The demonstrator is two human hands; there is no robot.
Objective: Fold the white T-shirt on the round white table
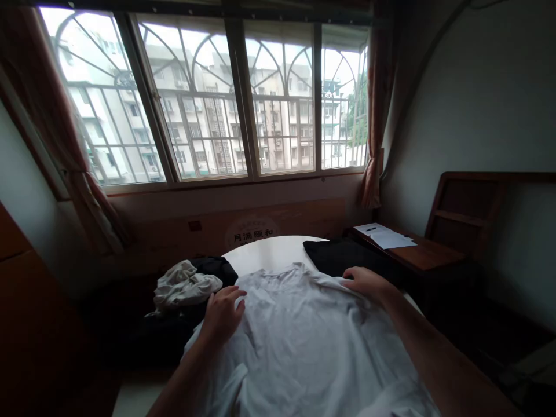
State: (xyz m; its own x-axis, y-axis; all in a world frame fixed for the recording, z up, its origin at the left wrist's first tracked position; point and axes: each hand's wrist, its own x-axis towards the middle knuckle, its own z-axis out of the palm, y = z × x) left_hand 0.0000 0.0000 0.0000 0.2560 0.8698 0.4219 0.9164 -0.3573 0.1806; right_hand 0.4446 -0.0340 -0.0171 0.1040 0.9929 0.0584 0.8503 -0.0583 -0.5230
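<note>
A white T-shirt [299, 336] lies spread on a round white table, its neckline toward the window and its fabric lightly wrinkled. On its left shoulder area rests my left hand [223, 310], open, with the fingers stretched and the thumb apart. My right hand [367, 282] touches the opposite shoulder; its thumb and forefinger are apart, while its other fingers are partly hidden. The lower part of the shirt runs out of view between my forearms.
The white table [269, 253] shows beyond the collar. Left of it sits a crumpled light-coloured garment [185, 286] on dark cloth [217, 269]. Black fabric [343, 255] lies at the right. Papers [386, 236] and a pen rest on a wooden surface [430, 255] beyond.
</note>
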